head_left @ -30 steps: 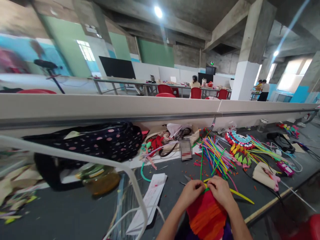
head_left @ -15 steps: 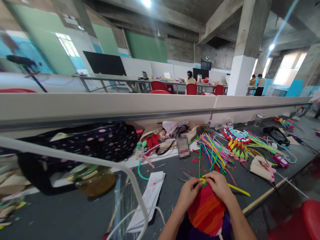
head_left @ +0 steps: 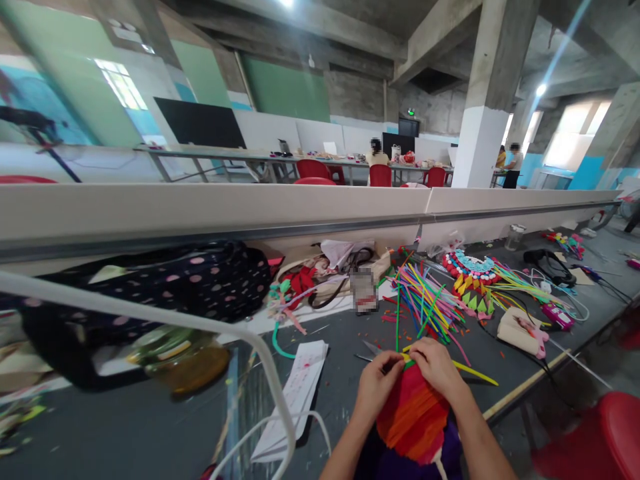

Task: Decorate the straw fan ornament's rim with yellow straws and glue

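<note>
Low in the head view, a craft piece banded in red and orange (head_left: 413, 420) hangs below my hands, over something dark purple. My left hand (head_left: 381, 381) pinches its top edge from the left, fingers bent and closed. Opposite it, my right hand (head_left: 435, 365) is closed on the same edge, fingertips almost meeting the left ones. Bits of yellow and green show between the fingertips; the exact grip is hidden. A yellow pipe cleaner (head_left: 475, 372) sticks out past the right hand. Just beyond the left fingers lie pointed metal blades (head_left: 371, 349), probably scissors.
Behind my hands lies a heap of coloured pipe cleaners (head_left: 425, 300), with a beaded, fringed piece (head_left: 470, 267) farther right. Folded white paper (head_left: 295, 400), a jar of brown liquid (head_left: 183, 360), a dotted bag (head_left: 200, 283) and a white curved tube (head_left: 270, 373) occupy the left side.
The camera view has shifted slightly. Both hands keep their hold at the top of the red and orange piece, with only tiny finger movement.
</note>
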A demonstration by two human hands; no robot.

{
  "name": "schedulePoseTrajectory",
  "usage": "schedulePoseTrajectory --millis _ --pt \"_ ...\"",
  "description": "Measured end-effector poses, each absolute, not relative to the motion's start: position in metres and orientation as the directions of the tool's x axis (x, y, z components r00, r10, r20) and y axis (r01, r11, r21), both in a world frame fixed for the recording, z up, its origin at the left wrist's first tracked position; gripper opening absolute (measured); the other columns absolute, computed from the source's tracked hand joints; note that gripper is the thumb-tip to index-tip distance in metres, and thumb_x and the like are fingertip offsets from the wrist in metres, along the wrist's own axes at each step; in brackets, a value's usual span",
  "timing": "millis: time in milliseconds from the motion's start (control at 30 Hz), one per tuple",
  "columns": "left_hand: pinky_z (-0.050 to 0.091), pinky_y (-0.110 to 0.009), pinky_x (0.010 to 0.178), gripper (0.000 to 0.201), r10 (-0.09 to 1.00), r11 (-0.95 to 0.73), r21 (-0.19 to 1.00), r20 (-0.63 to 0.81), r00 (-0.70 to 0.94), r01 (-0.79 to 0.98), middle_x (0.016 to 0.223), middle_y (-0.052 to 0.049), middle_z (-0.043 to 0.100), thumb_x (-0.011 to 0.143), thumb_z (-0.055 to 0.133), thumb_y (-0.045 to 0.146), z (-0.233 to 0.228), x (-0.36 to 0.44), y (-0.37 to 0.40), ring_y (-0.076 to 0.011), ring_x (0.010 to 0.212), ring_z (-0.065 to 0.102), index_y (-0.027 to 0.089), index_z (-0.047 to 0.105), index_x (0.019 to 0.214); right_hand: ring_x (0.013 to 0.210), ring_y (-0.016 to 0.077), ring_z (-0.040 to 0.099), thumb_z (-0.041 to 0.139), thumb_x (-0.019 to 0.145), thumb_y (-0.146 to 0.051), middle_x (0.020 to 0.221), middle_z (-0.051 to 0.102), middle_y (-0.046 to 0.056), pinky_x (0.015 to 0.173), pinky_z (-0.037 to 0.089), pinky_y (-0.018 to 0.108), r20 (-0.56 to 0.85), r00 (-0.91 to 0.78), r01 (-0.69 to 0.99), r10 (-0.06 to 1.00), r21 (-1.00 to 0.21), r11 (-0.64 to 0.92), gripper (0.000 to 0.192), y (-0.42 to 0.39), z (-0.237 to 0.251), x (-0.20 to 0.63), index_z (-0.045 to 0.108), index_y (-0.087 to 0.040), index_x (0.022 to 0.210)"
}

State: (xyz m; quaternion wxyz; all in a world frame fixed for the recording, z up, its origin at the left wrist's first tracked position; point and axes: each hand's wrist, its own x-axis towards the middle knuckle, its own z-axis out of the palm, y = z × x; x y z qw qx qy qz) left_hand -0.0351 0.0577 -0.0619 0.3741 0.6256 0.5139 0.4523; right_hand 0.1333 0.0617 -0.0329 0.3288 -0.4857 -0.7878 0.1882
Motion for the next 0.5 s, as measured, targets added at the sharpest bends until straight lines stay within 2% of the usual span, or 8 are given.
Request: schedulePoseTrajectory --millis 233,500 --pt "0.04 -0.024 0.059 0.025 0.994 -0.107 0.979 0.103 0.031 0.172 0.062 -0.001 0.063 0.069 0.063 0.041 -0.068 -0.0361 0.0636 -0.0161 0.06 0.054 0.016 0.067 0.066 0.086 0.0157 0.059 0.05 0.09 -0.011 0.087 0.065 0.003 0.078 0.042 0.024 0.342 -0.33 0.623 0.88 -0.622 0.475 0.018 0.0603 -0.0307 0.1332 0.064 -0.02 0.084" --pt "0.039 -0.025 0.06 0.027 0.995 -0.094 0.976 0.086 0.049 0.195 0.062 -0.002 0.064 0.069 0.062 0.042 -0.0693 -0.0387 0.0643 -0.0165 0.061 0.054 0.015 0.068 0.066 0.085 0.0155 0.059 0.05 0.09 -0.011 0.086 0.064 0.002 0.077 0.042 0.023 0.345 -0.325 0.621 0.881 -0.625 0.474 0.018 0.0608 -0.0327 0.1319 0.064 -0.02 0.084"
